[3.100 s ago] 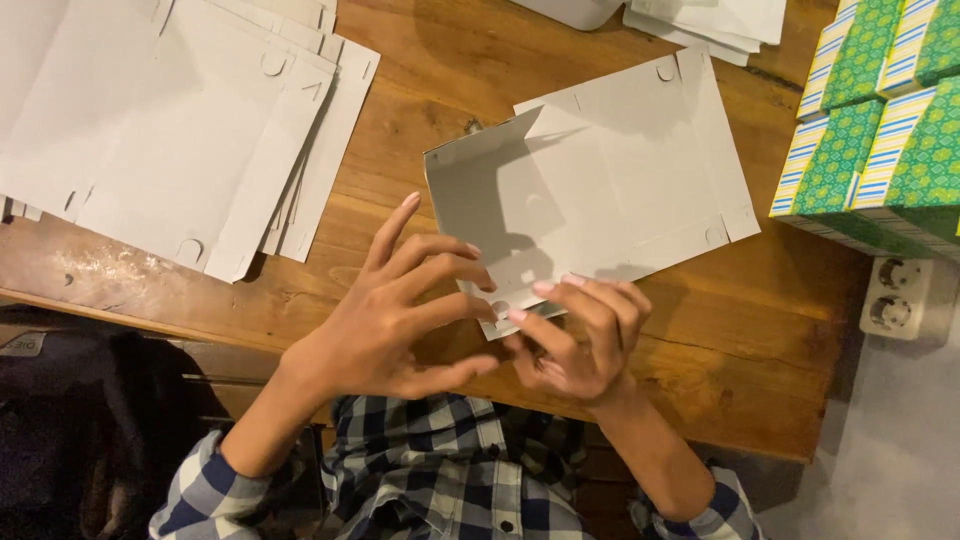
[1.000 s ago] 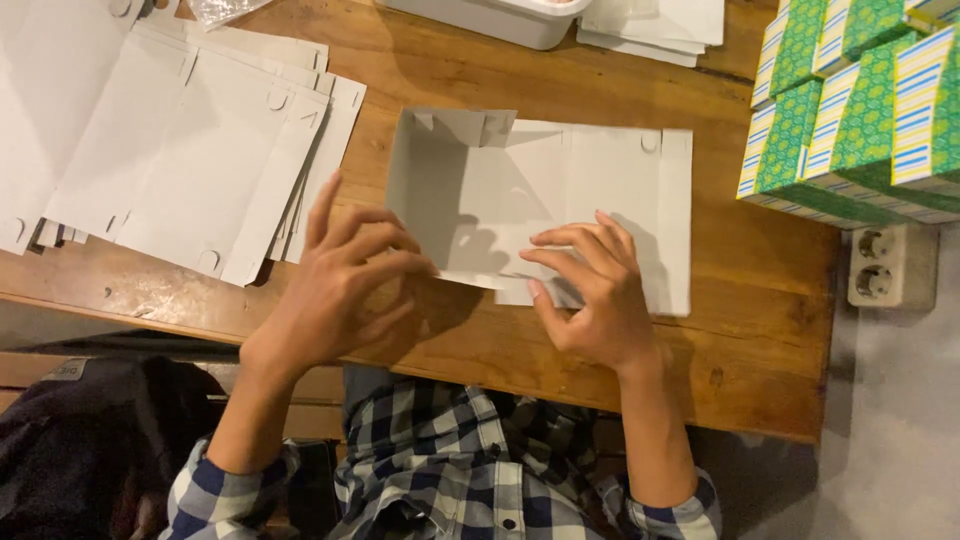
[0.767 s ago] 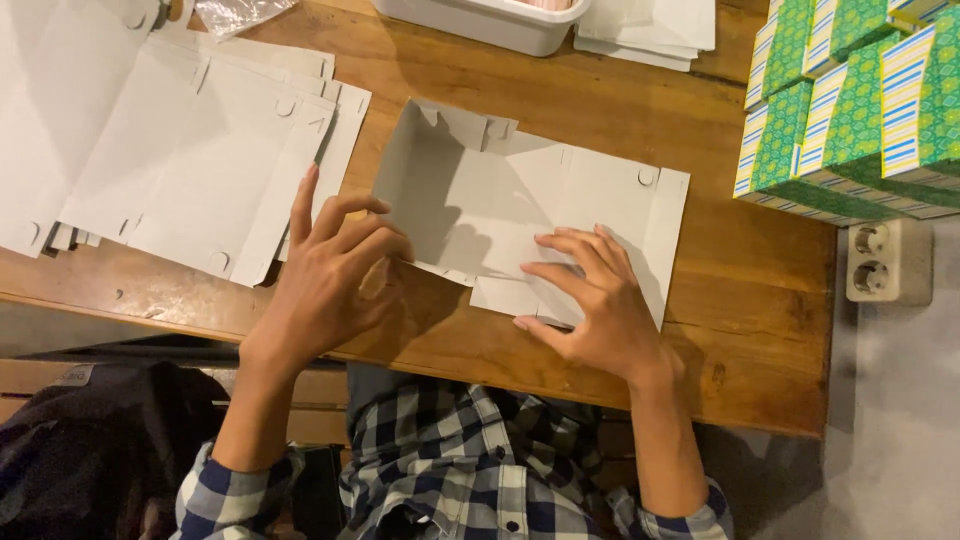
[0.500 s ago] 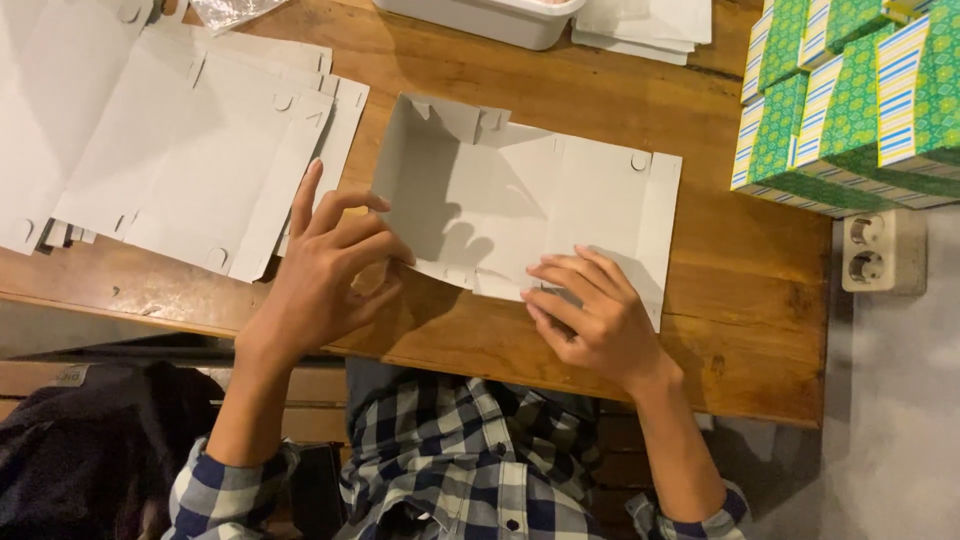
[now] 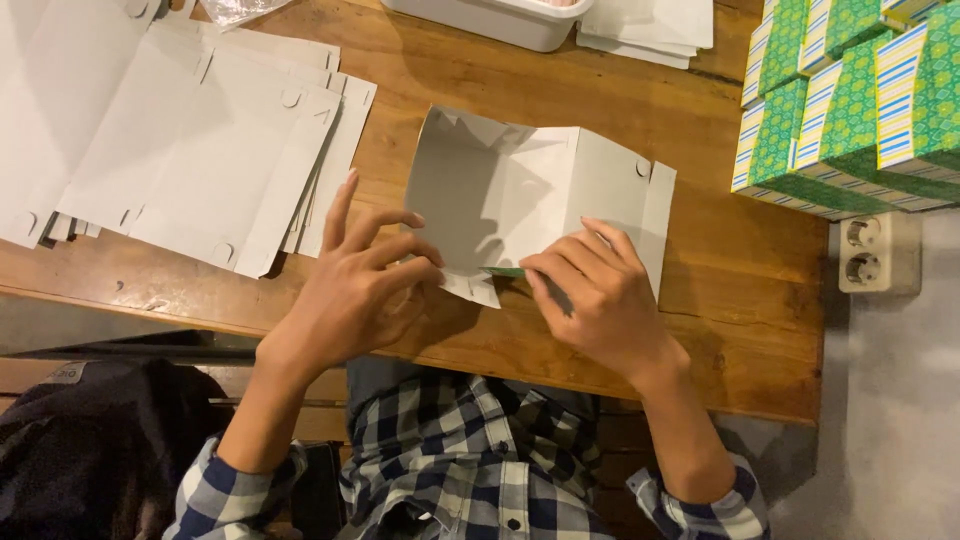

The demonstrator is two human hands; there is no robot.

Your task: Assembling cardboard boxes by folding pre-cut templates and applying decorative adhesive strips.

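Observation:
A white cardboard box blank (image 5: 520, 195) lies partly folded on the wooden table (image 5: 720, 300), its left and far walls raised. My left hand (image 5: 355, 285) rests at the blank's near left corner, fingers spread and touching a small flap. My right hand (image 5: 590, 290) presses and pinches the near edge, where a green printed side shows. My checked shirt sleeves show below.
A stack of flat white blanks (image 5: 170, 140) lies at the left. Folded green and striped boxes (image 5: 850, 110) are piled at the right. A white tray (image 5: 500, 18) and more white sheets (image 5: 650, 25) sit at the far edge. A wall socket (image 5: 865, 252) lies beyond the table's right end.
The blank has gone from lying flat to having its left and far walls raised. Both hands moved along its near edge, and my right hand now pinches that edge.

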